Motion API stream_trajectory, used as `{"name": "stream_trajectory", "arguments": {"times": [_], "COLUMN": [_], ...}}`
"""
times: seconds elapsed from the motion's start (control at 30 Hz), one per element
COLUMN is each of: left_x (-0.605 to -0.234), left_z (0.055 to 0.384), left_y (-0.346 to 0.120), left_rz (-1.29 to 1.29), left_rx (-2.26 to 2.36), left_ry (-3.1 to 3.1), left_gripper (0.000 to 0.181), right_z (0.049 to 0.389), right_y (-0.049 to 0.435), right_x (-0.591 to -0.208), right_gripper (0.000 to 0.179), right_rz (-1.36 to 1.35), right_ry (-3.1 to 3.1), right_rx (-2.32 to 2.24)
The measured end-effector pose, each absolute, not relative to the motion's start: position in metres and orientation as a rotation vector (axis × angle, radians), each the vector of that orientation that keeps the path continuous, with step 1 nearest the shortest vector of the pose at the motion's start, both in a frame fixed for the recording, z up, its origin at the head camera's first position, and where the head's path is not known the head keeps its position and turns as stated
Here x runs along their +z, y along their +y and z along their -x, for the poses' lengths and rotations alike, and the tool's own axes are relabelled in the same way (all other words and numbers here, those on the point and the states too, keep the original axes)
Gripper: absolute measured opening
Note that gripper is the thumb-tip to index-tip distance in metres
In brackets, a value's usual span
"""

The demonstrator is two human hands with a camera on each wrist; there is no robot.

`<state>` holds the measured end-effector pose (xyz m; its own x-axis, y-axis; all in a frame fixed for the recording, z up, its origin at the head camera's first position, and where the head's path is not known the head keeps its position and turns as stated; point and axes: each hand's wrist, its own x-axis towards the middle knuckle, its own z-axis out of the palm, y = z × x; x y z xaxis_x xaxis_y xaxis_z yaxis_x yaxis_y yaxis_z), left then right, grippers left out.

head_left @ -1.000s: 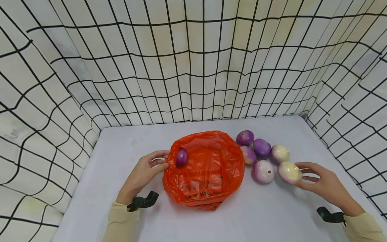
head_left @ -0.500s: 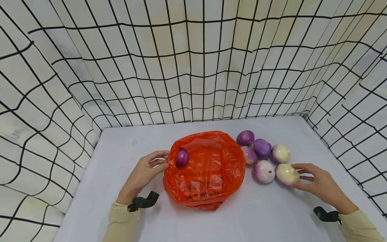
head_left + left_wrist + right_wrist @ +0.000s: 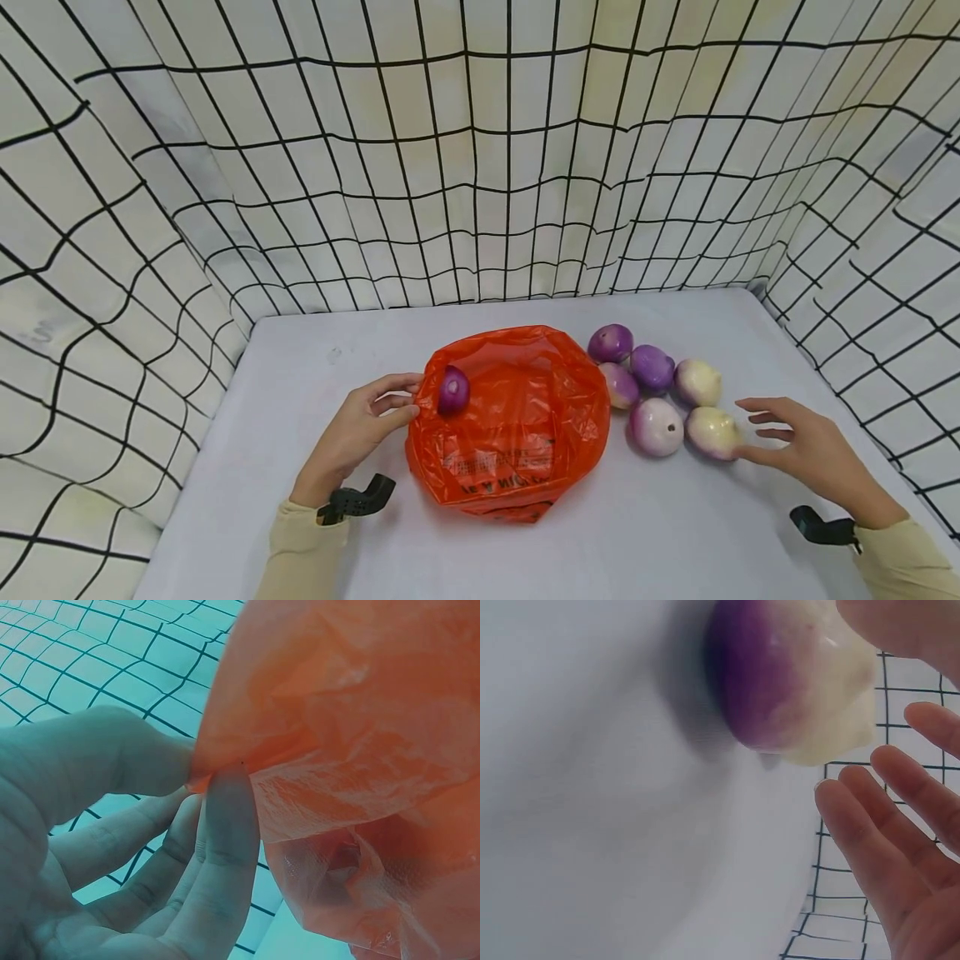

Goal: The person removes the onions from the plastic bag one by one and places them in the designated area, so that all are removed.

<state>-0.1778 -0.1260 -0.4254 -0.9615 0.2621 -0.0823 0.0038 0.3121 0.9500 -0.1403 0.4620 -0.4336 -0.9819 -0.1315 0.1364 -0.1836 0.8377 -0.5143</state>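
Note:
In the head view my left hand (image 3: 367,433) pinches the left rim of a red plastic bag (image 3: 510,425). The left wrist view shows thumb and forefinger gripping a fold of the bag (image 3: 352,720). Inside the bag, close to that hand, lies a dark purple onion (image 3: 453,390). My right hand (image 3: 806,446) is spread beside a glossy cream-and-purple onion (image 3: 712,433) on the table, its thumb tip right at the onion's side. In the right wrist view the fingers (image 3: 885,825) stand apart from the onion (image 3: 780,671).
Several more purple and whitish onions, among them a pale one (image 3: 656,427) and a purple one (image 3: 651,368), cluster right of the bag on the white table (image 3: 600,550). Black netting (image 3: 480,158) over pale sheeting walls in the back and both sides.
My right hand shifted the cream-and-purple onion slightly left, against its neighbour, then let go, with its fingers drawing back to the right. The left hand keeps its pinch on the bag.

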Motion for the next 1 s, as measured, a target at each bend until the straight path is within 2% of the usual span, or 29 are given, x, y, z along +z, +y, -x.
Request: {"name": "stream_trajectory", "arguments": {"times": [0.47,1.0], "left_x": [-0.423,-0.425], "left_z": [0.176,0.175], "left_y": [-0.13,-0.13], "left_rz": [-0.198,-0.229], "left_rx": [1.689,1.759], "left_ry": [2.364,2.312], "left_gripper": [0.05,0.047], "right_z": [0.164,0.203], "right_y": [0.428,0.346], "right_x": [-0.407,-0.387], "right_gripper": [0.063,0.053], "right_rz": [-0.467,-0.751], "right_ry": [-2.766,-2.737], "right_rx": [0.83,0.887]}}
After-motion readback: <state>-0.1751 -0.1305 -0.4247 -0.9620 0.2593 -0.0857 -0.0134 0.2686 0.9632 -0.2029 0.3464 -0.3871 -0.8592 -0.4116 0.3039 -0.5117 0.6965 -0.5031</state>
